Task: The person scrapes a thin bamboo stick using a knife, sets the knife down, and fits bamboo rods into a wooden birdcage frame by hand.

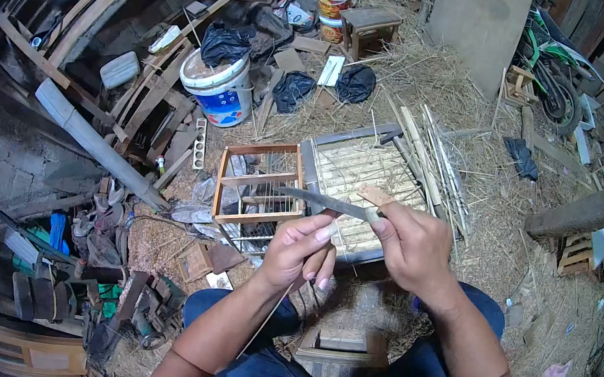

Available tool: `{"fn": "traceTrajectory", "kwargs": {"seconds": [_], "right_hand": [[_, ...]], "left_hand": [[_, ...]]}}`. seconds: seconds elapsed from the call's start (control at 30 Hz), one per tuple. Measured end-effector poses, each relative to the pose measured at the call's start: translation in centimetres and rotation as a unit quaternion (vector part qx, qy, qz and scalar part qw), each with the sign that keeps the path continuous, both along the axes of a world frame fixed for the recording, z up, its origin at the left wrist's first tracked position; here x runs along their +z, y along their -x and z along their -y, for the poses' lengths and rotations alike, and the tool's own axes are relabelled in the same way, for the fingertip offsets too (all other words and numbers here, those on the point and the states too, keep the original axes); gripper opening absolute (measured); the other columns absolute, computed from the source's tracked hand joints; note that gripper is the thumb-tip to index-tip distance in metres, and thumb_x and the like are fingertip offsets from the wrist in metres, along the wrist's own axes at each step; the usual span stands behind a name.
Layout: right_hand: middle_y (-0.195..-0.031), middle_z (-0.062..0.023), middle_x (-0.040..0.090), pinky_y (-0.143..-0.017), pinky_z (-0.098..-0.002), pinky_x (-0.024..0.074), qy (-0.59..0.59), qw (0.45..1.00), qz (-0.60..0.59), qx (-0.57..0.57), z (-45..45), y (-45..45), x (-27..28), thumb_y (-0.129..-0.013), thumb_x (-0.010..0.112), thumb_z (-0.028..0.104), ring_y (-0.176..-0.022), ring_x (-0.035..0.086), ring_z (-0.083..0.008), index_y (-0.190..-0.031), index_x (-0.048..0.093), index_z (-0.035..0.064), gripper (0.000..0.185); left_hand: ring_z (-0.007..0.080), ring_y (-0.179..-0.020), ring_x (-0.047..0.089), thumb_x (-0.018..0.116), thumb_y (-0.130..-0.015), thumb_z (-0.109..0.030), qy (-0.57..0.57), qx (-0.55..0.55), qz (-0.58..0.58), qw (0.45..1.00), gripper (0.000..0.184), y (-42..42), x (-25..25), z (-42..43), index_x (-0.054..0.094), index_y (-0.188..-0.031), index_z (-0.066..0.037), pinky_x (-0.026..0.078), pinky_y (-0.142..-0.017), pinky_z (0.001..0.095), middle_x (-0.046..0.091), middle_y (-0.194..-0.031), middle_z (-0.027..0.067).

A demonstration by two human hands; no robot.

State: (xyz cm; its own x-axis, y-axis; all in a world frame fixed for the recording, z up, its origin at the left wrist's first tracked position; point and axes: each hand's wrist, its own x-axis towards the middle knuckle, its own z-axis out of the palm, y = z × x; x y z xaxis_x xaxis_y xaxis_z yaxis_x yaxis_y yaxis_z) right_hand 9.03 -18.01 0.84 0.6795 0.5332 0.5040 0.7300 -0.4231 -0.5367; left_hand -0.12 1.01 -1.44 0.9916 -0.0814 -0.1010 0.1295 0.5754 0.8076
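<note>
My right hand (413, 247) is closed round a knife, its long dark blade (327, 201) pointing left. A tan wooden piece (374, 196) sticks out by the right fingers; whether it belongs to the knife I cannot tell. My left hand (298, 253), just below the blade, pinches a thin pale strip (263, 326), which slants down past my left forearm. Beyond the hands stands a small wooden-framed cage (260, 181) with thin bars. Beside it lies a framed panel of pale slats (344, 165), partly hidden by my hands and the blade.
Split bamboo strips (422, 159) lie at the panel's right side. A white and blue bucket (216, 95) stands behind the cage. Farther back are a wooden stool (371, 28) and a green motorcycle (558, 70). A thick wooden beam (601, 203) juts in at right. Straw covers much of the floor.
</note>
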Motion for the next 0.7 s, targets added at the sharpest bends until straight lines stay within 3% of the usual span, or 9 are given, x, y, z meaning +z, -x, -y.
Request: {"fn": "traceTrajectory", "kwargs": {"seconds": [0.17, 0.33, 0.43, 0.47, 0.57, 0.6, 0.7], "right_hand": [[-0.058, -0.0063, 0.057, -0.043, -0.0393, 0.0414, -0.007, 1.000, 0.027, -0.003, -0.2, 0.3, -0.5, -0.092, 0.061, 0.023, -0.047, 0.057, -0.0252, -0.082, 0.065, 0.0112, 0.016], [-0.057, -0.0062, 0.056, -0.043, -0.0390, 0.0417, -0.024, 0.999, 0.045, 0.013, -0.3, 0.3, -0.2, -0.093, 0.060, 0.027, -0.046, 0.055, -0.0234, -0.081, 0.066, 0.0110, 0.021], [-0.058, -0.0058, 0.058, -0.043, -0.0392, 0.0418, 0.013, 1.000, 0.020, -0.019, 0.1, -0.4, -0.1, -0.093, 0.061, 0.027, -0.048, 0.057, -0.0235, -0.081, 0.066, 0.0110, 0.021], [-0.060, -0.0060, 0.060, -0.043, -0.0397, 0.0416, 0.011, 0.998, -0.040, -0.048, 0.4, -0.8, 0.6, -0.094, 0.062, 0.029, -0.048, 0.059, -0.0235, -0.081, 0.065, 0.0111, 0.023], [-0.061, -0.0073, 0.061, -0.044, -0.0394, 0.0421, -0.055, 0.998, 0.043, 0.007, 0.1, -0.8, -0.7, -0.095, 0.061, 0.029, -0.048, 0.059, -0.0243, -0.081, 0.065, 0.0104, 0.023], [-0.061, -0.0087, 0.060, -0.044, -0.0388, 0.0438, -0.005, 0.999, 0.010, 0.030, 0.2, 0.4, 0.7, -0.095, 0.062, 0.028, -0.049, 0.059, -0.0259, -0.081, 0.065, 0.0092, 0.024], [-0.060, -0.0094, 0.060, -0.045, -0.0390, 0.0444, -0.017, 0.999, -0.022, -0.023, 0.3, -0.4, 0.7, -0.093, 0.063, 0.029, -0.050, 0.060, -0.0272, -0.083, 0.065, 0.0091, 0.023]], "left_hand": [[0.0114, -0.038, 0.040, 0.048, -0.103, -0.012, -0.003, 0.007, 0.000, 1.000, 0.043, -0.1, 0.3, 0.3, 0.045, -0.141, 0.006, 0.046, -0.046, 0.0301, 0.041, -0.048, -0.0008], [0.0147, -0.039, 0.042, 0.049, -0.103, -0.016, 0.048, -0.019, 0.007, 0.999, 0.041, 0.1, -0.3, 0.2, 0.049, -0.139, 0.004, 0.046, -0.046, 0.0312, 0.041, -0.046, 0.0009], [0.0185, -0.040, 0.050, 0.045, -0.102, -0.013, 0.068, -0.030, 0.002, 0.997, 0.043, 0.1, -0.3, -0.1, 0.047, -0.140, 0.006, 0.040, -0.047, 0.0290, 0.044, -0.043, 0.0002], [0.0197, -0.041, 0.052, 0.044, -0.102, -0.012, 0.078, -0.028, 0.014, 0.996, 0.043, 0.2, 0.0, 0.1, 0.047, -0.141, 0.004, 0.040, -0.049, 0.0292, 0.044, -0.042, -0.0003], [0.0196, -0.042, 0.053, 0.043, -0.102, -0.011, 0.121, -0.071, 0.054, 0.989, 0.043, 0.0, -0.4, -0.1, 0.046, -0.143, 0.001, 0.040, -0.050, 0.0294, 0.045, -0.043, 0.0000], [0.0195, -0.041, 0.052, 0.042, -0.102, -0.010, 0.107, -0.065, 0.045, 0.991, 0.043, -0.1, -0.2, -0.2, 0.046, -0.144, 0.000, 0.039, -0.050, 0.0293, 0.045, -0.043, 0.0005], [0.0178, -0.040, 0.051, 0.043, -0.101, -0.009, 0.116, -0.042, 0.034, 0.992, 0.044, 0.1, -0.6, -0.2, 0.044, -0.144, 0.002, 0.040, -0.048, 0.0291, 0.049, -0.046, 0.0016]]}}
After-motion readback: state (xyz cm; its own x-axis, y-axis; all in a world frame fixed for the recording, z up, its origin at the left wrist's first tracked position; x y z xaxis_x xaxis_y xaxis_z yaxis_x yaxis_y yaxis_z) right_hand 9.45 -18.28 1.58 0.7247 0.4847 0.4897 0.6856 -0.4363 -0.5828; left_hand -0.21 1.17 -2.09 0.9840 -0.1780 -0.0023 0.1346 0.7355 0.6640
